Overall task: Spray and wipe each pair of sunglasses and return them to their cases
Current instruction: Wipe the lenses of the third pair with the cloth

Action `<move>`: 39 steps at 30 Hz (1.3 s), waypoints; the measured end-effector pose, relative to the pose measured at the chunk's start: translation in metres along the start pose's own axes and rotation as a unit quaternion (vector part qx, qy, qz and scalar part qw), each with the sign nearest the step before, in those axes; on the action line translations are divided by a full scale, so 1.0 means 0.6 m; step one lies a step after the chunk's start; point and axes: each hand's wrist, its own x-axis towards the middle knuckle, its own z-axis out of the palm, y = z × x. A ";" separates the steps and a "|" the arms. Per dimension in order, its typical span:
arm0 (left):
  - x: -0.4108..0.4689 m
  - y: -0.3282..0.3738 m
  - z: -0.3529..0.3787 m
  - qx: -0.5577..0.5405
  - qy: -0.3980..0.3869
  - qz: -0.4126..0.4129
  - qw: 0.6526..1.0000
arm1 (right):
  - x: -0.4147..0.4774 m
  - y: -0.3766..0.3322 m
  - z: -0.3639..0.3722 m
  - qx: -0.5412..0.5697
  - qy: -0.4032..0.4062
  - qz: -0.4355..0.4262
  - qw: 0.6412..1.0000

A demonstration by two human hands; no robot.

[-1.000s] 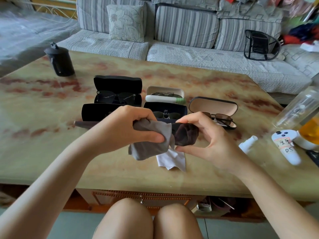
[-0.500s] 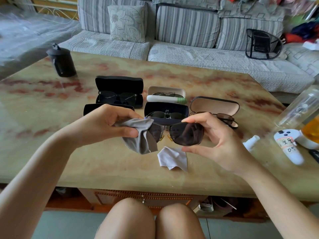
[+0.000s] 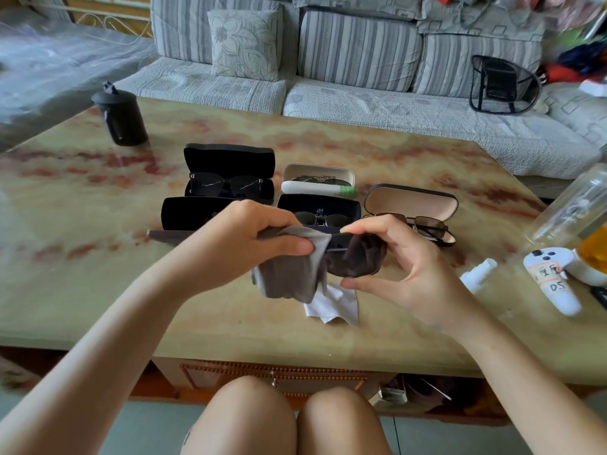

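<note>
right hand (image 3: 404, 267): thumb and forefinger clamp one lens rim, steadying the sunglasses (image 3: 356, 257) above the tabletop (image 3: 98, 290) near its front edge
left hand (image 3: 249, 244): fingers pinched on the grey cloth (image 3: 289, 274) round the other lens, wiping I'd guess
sunglasses: long axis left-right, lens facing me
black case (image 3: 193, 213): behind, looks empty, probably theirs

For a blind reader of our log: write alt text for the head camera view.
A person's left hand holds a grey cloth against dark sunglasses pinched by the right hand above a marbled table. Behind, four open cases hold other pairs; a white cloth and spray bottle lie nearby.
</note>
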 end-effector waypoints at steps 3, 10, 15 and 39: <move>-0.001 -0.006 -0.004 -0.037 -0.022 -0.012 0.999 | -0.001 -0.002 -0.001 -0.013 -0.003 0.001 1.000; -0.008 -0.046 -0.030 -0.182 -0.028 -0.018 0.983 | -0.005 0.000 -0.002 -0.004 0.012 0.002 1.000; -0.017 -0.067 -0.034 -0.221 -0.023 -0.013 0.975 | -0.006 0.003 -0.002 0.003 0.015 0.001 1.000; -0.010 -0.014 -0.034 -0.048 -0.109 -0.008 0.993 | -0.008 -0.010 0.001 0.022 -0.003 0.020 1.000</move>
